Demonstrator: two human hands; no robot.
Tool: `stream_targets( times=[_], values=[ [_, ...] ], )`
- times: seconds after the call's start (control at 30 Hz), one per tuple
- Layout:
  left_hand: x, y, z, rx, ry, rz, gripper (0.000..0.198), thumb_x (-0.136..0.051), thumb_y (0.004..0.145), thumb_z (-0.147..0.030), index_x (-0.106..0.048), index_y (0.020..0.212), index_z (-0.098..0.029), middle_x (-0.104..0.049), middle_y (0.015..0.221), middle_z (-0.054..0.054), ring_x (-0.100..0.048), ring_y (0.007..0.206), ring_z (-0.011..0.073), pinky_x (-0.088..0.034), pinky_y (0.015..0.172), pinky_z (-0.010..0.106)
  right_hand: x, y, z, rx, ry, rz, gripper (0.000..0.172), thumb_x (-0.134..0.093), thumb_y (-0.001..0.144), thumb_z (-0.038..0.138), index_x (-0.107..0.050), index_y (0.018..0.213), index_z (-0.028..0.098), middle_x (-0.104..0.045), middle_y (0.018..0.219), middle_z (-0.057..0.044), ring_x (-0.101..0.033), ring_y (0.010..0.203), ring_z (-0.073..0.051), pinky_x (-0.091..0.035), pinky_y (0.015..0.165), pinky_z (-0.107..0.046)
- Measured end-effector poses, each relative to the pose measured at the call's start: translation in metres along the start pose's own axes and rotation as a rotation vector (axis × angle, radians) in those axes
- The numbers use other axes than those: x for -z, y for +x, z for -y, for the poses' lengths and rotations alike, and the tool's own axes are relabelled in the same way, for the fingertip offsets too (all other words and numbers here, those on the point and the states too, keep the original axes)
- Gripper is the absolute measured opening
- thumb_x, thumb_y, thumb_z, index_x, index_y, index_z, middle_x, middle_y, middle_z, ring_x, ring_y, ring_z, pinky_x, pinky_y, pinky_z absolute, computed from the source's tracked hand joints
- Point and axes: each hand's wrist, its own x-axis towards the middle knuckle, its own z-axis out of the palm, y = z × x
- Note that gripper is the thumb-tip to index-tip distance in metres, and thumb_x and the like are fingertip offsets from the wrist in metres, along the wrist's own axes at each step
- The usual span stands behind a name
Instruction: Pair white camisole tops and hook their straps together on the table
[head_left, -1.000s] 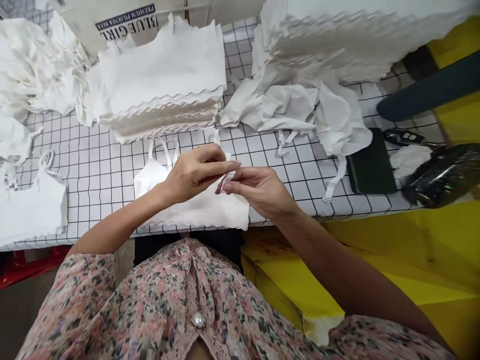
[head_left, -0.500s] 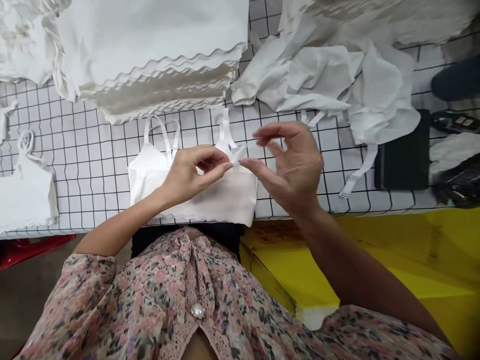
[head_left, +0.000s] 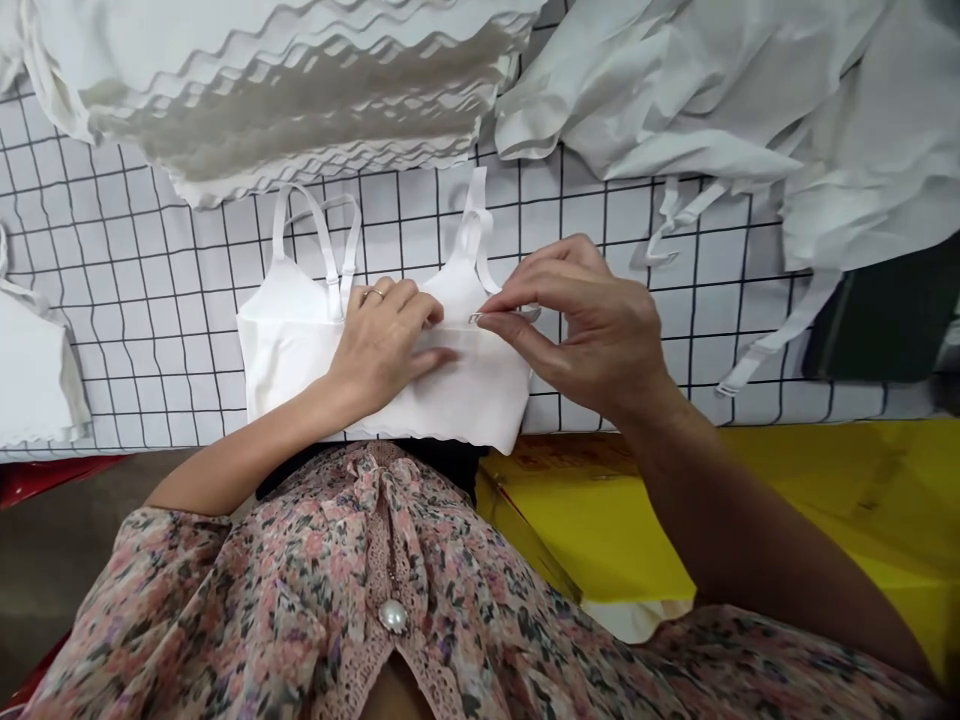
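A white bralette top (head_left: 292, 350) with thin straps and a scalloped hem lies flat on the grid-patterned table mat (head_left: 540, 225), straps pointing away from me. My left hand (head_left: 382, 340) rests on its front, with fingers lying on the fabric and a ring on one finger. My right hand (head_left: 577, 320) sits at the top's right side, thumb and forefinger pinching a small strap piece (head_left: 476, 318). That piece is too small to make out clearly. Part of the top is hidden beneath my left hand.
A tall stack of scalloped white garments (head_left: 300, 100) stands just beyond the top. Crumpled white garments with loose straps (head_left: 697, 100) lie at upper right. Another white top (head_left: 34, 370) sits at left, a dark pad (head_left: 885, 320) at right, and a yellow surface (head_left: 600, 520) below the table edge.
The view has moved closer and lower. My right hand has closed from spread fingers to a pinch on the small piece. My left hand has flattened onto the top.
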Motion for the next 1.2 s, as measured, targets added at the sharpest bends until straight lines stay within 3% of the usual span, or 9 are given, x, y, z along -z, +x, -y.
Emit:
stream_targets(
  times=[0.13,0.3,0.57,0.73,0.9,1.1,1.2],
  values=[
    [-0.008,-0.002,-0.002,0.044,-0.011,0.025,0.018,-0.08,0.094,-0.034,-0.068,0.097,-0.022,-0.069,0.097,0.004,-0.059,0.104,0.0259,-0.039,0.096,0.043,-0.005,-0.007,-0.006,-0.001,-0.003,0.061,0.01,-0.072,0.099,0.037,-0.075,0.092,0.03,-0.072,0.082,-0.002,-0.066,0.092,-0.026,-0.057,0.089,-0.049],
    [-0.011,-0.002,-0.004,0.049,-0.092,0.018,0.009,-0.075,0.098,-0.03,-0.07,0.101,-0.023,-0.071,0.09,0.002,-0.058,0.103,0.0254,-0.037,0.1,0.045,-0.011,-0.012,-0.009,0.094,-0.085,0.03,0.011,-0.07,0.101,0.035,-0.071,0.092,0.028,-0.071,0.081,-0.001,-0.066,0.092,-0.026,-0.053,0.085,-0.047],
    [-0.019,-0.001,-0.002,0.015,-0.122,-0.004,0.01,-0.071,0.099,-0.031,-0.075,0.092,-0.026,-0.065,0.079,0.001,-0.059,0.104,0.0268,-0.035,0.106,0.05,-0.011,-0.016,-0.012,0.001,-0.092,0.155,0.012,-0.066,0.103,0.039,-0.071,0.095,0.031,-0.071,0.087,-0.004,-0.065,0.107,-0.032,-0.05,0.097,-0.057],
    [-0.019,0.0,-0.002,0.012,-0.129,-0.006,0.009,-0.072,0.097,-0.03,-0.074,0.089,-0.026,-0.064,0.077,0.001,-0.058,0.103,0.0269,-0.037,0.106,0.05,-0.017,-0.013,-0.012,0.137,-0.049,0.084,0.004,-0.07,0.102,0.032,-0.068,0.098,0.031,-0.073,0.087,0.0,-0.066,0.101,-0.029,-0.049,0.094,-0.053],
    [-0.02,0.0,-0.003,0.011,-0.135,-0.001,0.009,-0.072,0.097,-0.029,-0.073,0.088,-0.026,-0.064,0.077,0.001,-0.058,0.103,0.0271,-0.037,0.107,0.051,-0.017,-0.01,-0.013,0.194,-0.052,0.05,0.008,-0.072,0.101,0.035,-0.068,0.096,0.031,-0.073,0.083,0.002,-0.065,0.092,-0.026,-0.048,0.088,-0.05],
    [-0.021,0.001,-0.003,0.019,-0.145,-0.009,0.009,-0.075,0.095,-0.028,-0.073,0.086,-0.026,-0.065,0.077,0.001,-0.059,0.104,0.028,-0.037,0.108,0.052,-0.009,-0.01,-0.009,0.029,-0.084,0.208,0.012,-0.067,0.104,0.042,-0.07,0.094,0.036,-0.075,0.087,0.0,-0.069,0.102,-0.03,-0.048,0.097,-0.055],
    [-0.021,0.001,-0.003,0.015,-0.142,-0.006,0.01,-0.075,0.096,-0.029,-0.073,0.087,-0.026,-0.065,0.077,0.001,-0.059,0.104,0.028,-0.036,0.108,0.052,-0.012,-0.01,-0.011,0.106,-0.065,0.133,0.012,-0.069,0.103,0.041,-0.07,0.094,0.032,-0.074,0.085,0.001,-0.068,0.097,-0.027,-0.049,0.095,-0.052]
  ],
)
